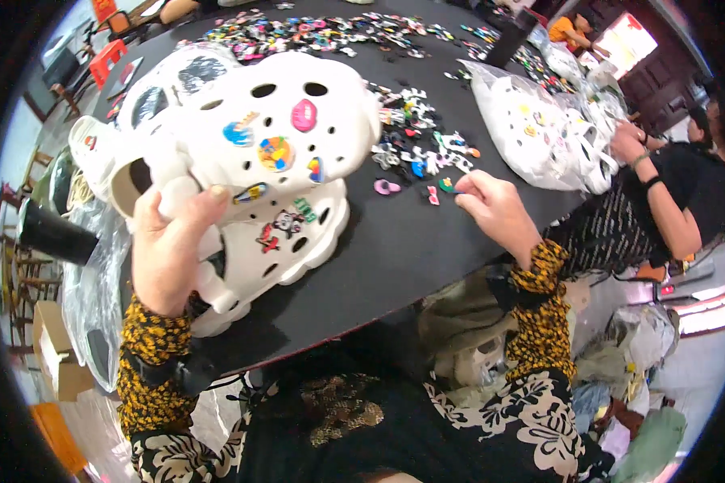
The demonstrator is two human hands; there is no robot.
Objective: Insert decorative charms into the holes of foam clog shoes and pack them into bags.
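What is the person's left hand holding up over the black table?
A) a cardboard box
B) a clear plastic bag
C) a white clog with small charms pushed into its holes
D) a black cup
C: the left hand grips a white clog dotted with colourful charms, while the right hand reaches to loose charms on the table.

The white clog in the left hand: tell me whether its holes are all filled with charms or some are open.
Partly filled. The white clog, gripped by the left hand, carries several colourful charms, while other holes show dark and open.

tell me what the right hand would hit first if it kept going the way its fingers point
Probably the small green charm at the right hand fingertips, then the pink charm on the black table; depth is unclear.
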